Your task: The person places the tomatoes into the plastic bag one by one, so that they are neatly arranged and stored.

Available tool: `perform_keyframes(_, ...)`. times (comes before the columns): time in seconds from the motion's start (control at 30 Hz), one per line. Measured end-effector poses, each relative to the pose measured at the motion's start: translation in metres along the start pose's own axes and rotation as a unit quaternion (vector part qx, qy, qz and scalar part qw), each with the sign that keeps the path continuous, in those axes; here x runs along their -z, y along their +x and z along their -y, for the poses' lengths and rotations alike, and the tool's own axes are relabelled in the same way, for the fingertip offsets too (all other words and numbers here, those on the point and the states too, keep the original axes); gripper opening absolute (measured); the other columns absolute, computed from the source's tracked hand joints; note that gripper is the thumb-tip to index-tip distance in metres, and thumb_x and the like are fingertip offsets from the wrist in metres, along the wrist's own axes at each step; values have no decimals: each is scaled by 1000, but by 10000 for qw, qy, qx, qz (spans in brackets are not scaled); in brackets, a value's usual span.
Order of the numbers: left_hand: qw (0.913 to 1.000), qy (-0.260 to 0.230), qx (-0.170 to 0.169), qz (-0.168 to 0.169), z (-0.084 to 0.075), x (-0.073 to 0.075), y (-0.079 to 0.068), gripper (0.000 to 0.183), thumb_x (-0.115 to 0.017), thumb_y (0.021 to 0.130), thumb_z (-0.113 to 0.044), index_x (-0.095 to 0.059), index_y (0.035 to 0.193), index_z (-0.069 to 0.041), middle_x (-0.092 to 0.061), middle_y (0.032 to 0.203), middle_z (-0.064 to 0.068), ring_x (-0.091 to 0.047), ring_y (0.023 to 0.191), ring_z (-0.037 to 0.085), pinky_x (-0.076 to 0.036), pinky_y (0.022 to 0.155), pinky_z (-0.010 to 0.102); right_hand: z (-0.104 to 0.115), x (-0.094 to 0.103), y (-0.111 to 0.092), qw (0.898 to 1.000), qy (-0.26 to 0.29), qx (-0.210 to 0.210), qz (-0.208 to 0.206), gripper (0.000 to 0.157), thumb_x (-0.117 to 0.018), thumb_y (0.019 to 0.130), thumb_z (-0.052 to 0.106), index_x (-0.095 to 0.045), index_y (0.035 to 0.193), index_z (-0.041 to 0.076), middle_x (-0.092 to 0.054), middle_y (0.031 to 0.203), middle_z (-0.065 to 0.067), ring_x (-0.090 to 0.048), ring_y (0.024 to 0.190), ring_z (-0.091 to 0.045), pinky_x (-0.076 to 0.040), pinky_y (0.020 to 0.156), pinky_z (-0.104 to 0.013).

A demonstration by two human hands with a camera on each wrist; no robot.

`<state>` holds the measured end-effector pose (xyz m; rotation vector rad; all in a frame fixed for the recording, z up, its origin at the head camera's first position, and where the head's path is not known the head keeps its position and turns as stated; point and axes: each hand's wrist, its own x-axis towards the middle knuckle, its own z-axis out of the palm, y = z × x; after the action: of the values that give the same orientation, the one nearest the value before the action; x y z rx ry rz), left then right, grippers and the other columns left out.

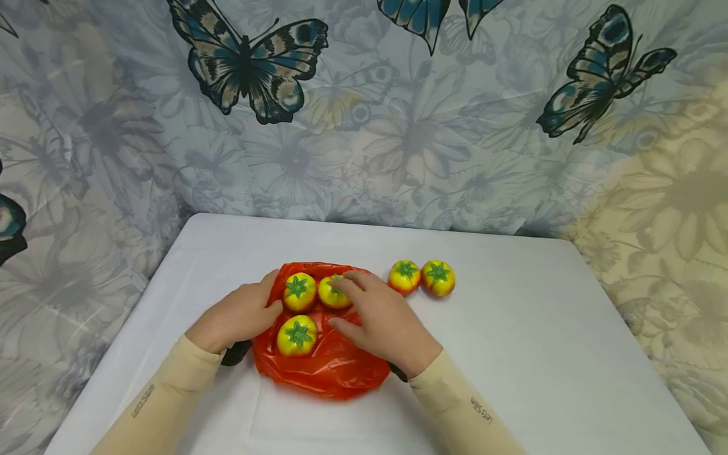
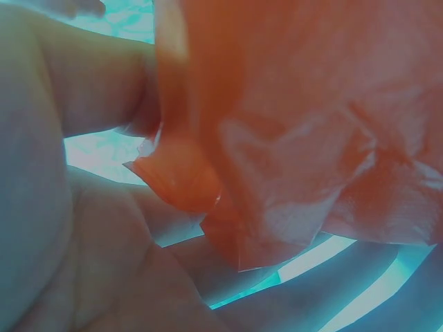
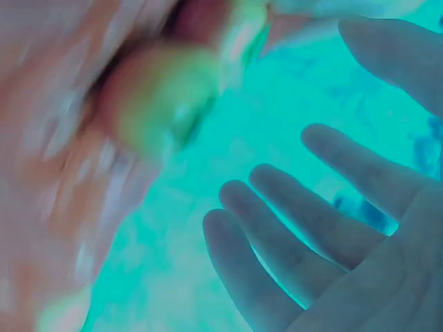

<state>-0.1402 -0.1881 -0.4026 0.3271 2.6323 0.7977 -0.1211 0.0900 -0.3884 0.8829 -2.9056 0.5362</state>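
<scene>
A red plastic bag (image 1: 347,373) lies spread on the table with its mouth facing up. Three yellow tomatoes with green star-shaped tops show in it: one at the back left (image 1: 299,292), one at the front (image 1: 297,335) and one at the back right (image 1: 333,292), partly behind my right fingers. My left hand (image 1: 241,316) holds the bag's left edge; the left wrist view has the red film (image 2: 297,124) between thumb and fingers. Over the bag's right side, my right hand (image 1: 383,319) has its fingers spread and holds nothing. A blurred tomato (image 3: 159,97) appears beyond those fingertips in the right wrist view.
Behind the bag's right side, two more tomatoes, one nearer (image 1: 404,277) and one farther right (image 1: 438,279), sit side by side on the white table (image 1: 540,354). A butterfly-patterned cloth wall (image 1: 398,158) rises behind the table.
</scene>
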Motion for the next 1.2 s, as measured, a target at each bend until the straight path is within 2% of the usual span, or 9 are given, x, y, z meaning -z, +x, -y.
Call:
perform_keyframes(0.1, 10000, 28, 45, -5, 2, 0, -3, 77, -52, 108, -29, -19, 171, 2, -54, 161, 25, -66, 131, 33, -54, 112, 61, -25, 12, -3, 9993, -45, -312, -213, 59, -83, 95, 41, -65, 146, 17, -64, 146, -6, -65, 132, -27, -61, 106, -45)
perform_keyframes(0.3, 9999, 23, -32, -92, 5, -2, -6, 75, -50, 109, -27, -20, 171, 2, -55, 160, 25, -65, 135, 36, -52, 113, 63, -73, 31, -12, 9947, 12, -934, -423, 60, -83, 95, 36, -63, 147, 14, -62, 149, -11, -62, 136, -34, -58, 109, -53)
perform_keyframes(0.53, 9997, 49, -142, -169, 4, -4, -7, 72, -50, 108, -25, -25, 169, 2, -59, 156, 24, -68, 128, 34, -55, 110, 62, -113, 37, -22, 9872, 138, -1511, -492, 62, -83, 95, 33, -61, 149, 10, -59, 153, -16, -59, 140, -41, -51, 115, -62)
perform_keyframes(0.7, 9997, 35, -198, -168, 3, -5, -6, 71, -51, 108, -24, -25, 169, 3, -60, 155, 23, -68, 127, 32, -56, 109, 61, -130, 34, -25, 9853, 91, -1642, -468, 62, -82, 96, 32, -61, 149, 8, -58, 155, -20, -57, 140, -45, -49, 116, -65)
perform_keyframes(0.93, 9997, 57, -212, -143, 0, -5, -4, 73, -50, 108, -25, -23, 169, 5, -56, 159, 25, -64, 136, 37, -52, 113, 63, -151, 28, -30, 9803, 42, -1962, -221, 68, -82, 95, 35, -57, 153, 9, -53, 159, -22, -53, 144, -48, -45, 119, -65)
perform_keyframes(1.2, 9998, 131, -116, -89, -4, -4, -3, 75, -52, 109, -28, -21, 170, 5, -53, 161, 27, -61, 140, 41, -50, 114, 65, -163, 23, -30, 9742, 244, -2242, -69, 68, -80, 95, 36, -57, 154, 11, -51, 161, -22, -51, 145, -49, -45, 119, -67)
